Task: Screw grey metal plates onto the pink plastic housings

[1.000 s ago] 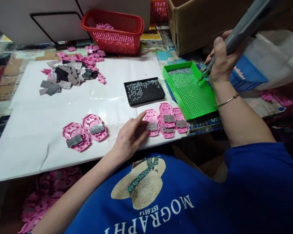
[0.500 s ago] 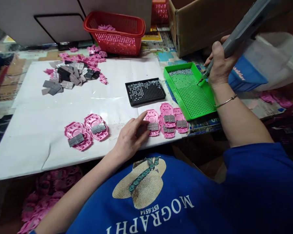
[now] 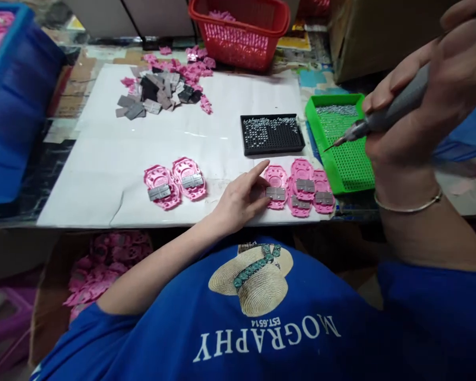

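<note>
My left hand point(image 3: 241, 202) rests on the white board with its fingers apart, touching the left edge of a pink piece point(image 3: 276, 180) that bears a grey plate. Several similar pink pieces point(image 3: 302, 172) lie close together to its right. My right hand point(image 3: 416, 100) is wrapped round a grey electric screwdriver point(image 3: 400, 103), whose thin bit points left over the edge of the green tray point(image 3: 315, 143). Screws lie at that tray's far end. Beyond my left hand sits a black perforated tray point(image 3: 287, 140) holding small screws. Two more pink pieces with grey plates point(image 3: 158, 191) lie further left.
Grey and black plates point(image 3: 158, 90) are heaped with small pink parts point(image 3: 194, 69) at the back. A red basket point(image 3: 241, 45) stands behind them, a cardboard box point(image 3: 367, 39) at the back right. A blue bin point(image 3: 19, 116) is at the far left.
My right hand has lifted closer to the camera with the screwdriver, its bit now left of its former place over the green tray. The whole view has shifted, bringing in the blue bin.
</note>
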A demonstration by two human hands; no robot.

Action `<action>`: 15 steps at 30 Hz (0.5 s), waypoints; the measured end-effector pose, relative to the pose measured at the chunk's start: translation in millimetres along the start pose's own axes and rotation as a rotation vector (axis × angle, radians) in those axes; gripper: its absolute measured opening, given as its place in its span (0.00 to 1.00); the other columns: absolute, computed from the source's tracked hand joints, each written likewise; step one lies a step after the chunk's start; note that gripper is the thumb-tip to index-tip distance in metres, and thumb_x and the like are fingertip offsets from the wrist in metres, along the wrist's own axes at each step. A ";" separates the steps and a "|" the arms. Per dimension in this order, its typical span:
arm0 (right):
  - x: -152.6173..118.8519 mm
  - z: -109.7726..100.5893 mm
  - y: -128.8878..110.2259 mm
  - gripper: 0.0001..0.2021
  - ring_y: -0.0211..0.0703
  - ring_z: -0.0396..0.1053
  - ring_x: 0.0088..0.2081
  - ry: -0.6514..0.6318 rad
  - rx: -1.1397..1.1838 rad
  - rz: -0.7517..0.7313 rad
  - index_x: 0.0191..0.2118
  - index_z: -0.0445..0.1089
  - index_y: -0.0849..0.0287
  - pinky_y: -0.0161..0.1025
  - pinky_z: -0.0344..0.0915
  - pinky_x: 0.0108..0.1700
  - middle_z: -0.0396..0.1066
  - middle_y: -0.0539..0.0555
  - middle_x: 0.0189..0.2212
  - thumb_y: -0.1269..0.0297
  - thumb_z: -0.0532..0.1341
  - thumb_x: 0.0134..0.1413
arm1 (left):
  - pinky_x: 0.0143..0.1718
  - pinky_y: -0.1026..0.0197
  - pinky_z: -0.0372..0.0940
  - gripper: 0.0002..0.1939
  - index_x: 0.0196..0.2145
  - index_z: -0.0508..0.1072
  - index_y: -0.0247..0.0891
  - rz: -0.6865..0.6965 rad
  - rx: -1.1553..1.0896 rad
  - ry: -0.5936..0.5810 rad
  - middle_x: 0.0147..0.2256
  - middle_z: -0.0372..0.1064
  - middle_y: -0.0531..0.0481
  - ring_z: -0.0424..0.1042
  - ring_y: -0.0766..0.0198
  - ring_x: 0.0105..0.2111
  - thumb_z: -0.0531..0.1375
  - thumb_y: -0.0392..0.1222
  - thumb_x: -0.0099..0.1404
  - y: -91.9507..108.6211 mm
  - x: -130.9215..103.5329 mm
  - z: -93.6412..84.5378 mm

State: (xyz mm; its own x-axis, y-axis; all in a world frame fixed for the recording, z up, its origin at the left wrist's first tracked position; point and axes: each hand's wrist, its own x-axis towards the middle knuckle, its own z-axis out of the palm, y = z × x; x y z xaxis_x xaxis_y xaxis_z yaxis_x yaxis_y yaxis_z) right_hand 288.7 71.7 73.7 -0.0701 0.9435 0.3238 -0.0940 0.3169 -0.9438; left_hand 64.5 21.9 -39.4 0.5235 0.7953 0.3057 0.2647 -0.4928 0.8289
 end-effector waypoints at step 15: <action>-34.6 79.3 43.0 0.12 0.36 0.57 0.16 0.103 0.188 -0.284 0.40 0.73 0.47 0.39 0.54 0.17 0.61 0.44 0.20 0.57 0.71 0.49 | 0.44 0.61 0.67 0.42 0.69 0.49 0.39 -0.047 -0.061 -0.024 0.43 0.74 0.47 0.72 0.64 0.39 0.60 0.31 0.60 3.4 4.5 -1.1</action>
State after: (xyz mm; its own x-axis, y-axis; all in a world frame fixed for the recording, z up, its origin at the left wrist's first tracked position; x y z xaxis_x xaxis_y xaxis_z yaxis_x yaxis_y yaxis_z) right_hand 208.3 45.0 27.1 0.0851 0.8281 0.5541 -0.2771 0.5539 -0.7851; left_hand 66.9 24.3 -34.6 0.5312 0.8079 0.2553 0.2400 -0.4325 0.8691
